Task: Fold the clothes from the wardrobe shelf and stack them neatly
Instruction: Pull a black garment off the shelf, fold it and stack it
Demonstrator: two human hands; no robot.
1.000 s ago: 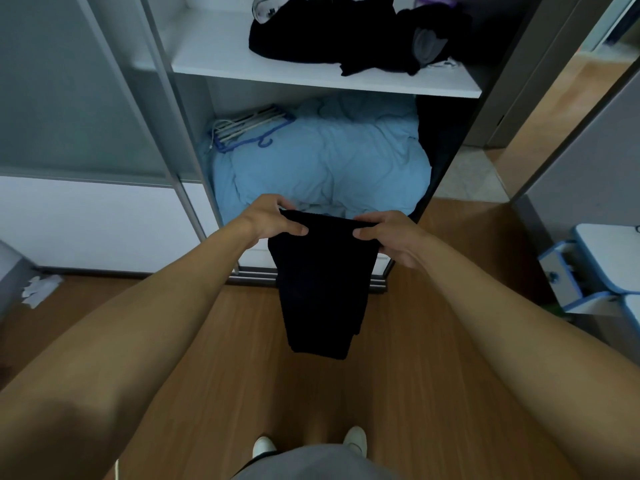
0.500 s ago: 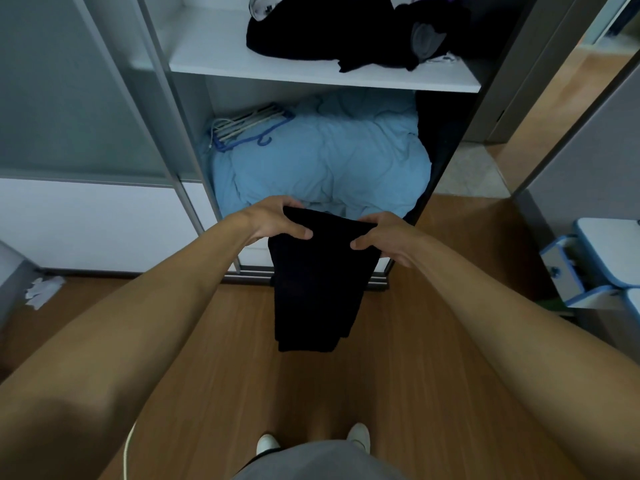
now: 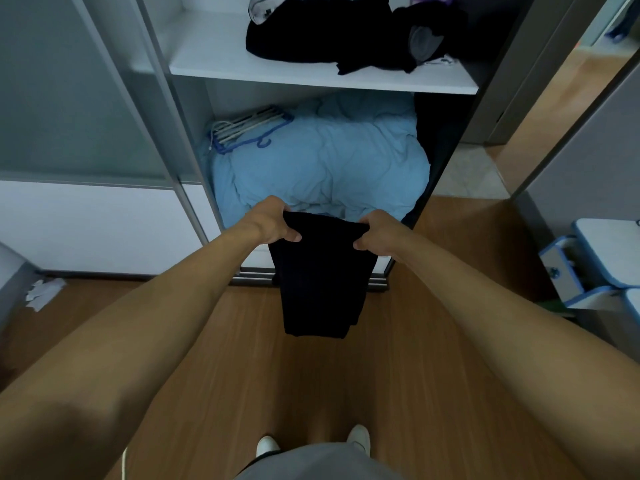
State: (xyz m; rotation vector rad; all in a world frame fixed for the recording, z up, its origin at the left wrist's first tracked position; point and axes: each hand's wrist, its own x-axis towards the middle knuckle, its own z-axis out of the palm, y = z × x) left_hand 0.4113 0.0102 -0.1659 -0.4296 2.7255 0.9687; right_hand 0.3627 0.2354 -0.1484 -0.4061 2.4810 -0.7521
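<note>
Black garment [image 3: 320, 282] hangs in the air before the open wardrobe, above the wooden floor [image 3: 311, 382], its top edge held level. Left hand [image 3: 273, 220] and right hand [image 3: 377, 232] each take one top corner, each grip clamped on the cloth. Behind, a heap of dark clothes [image 3: 329, 32] lies on the white shelf [image 3: 207, 53], above light-blue bedding [image 3: 329, 161] and hangers [image 3: 242, 129].

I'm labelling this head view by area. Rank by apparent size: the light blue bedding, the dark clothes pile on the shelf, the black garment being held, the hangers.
1. light blue bedding
2. dark clothes pile
3. black garment; it hangs nearer the camera, so its true size is unsure
4. hangers
</note>
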